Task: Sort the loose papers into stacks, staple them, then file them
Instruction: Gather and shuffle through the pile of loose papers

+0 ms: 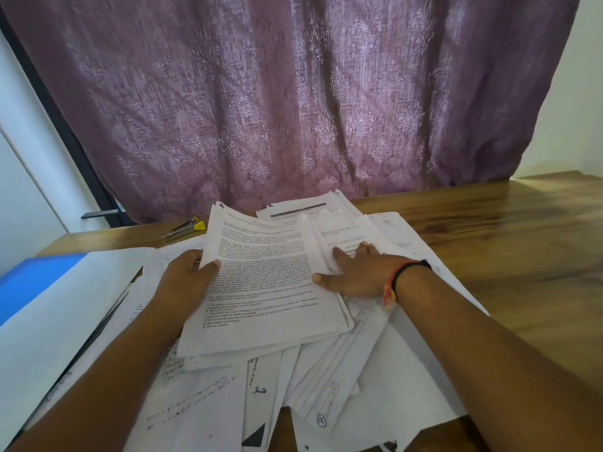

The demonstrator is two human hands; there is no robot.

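A thin stack of printed pages (267, 288) lies tilted on top of a spread of loose papers (326, 380) on the wooden table (509, 243). My left hand (187, 275) grips the stack's left edge, thumb on top and fingers underneath. My right hand (357, 272) lies flat with straight fingers on the papers at the stack's right edge, thumb touching the stack. More printed sheets (329, 220) fan out behind the stack. A yellow-and-black stapler (187, 226) lies at the back left of the table.
A blue and white folder (49, 305) covers the table's left side. A purple patterned curtain (293, 93) hangs right behind the table. Bare wood shows to the right of the papers. A wall and a dark frame stand at the left.
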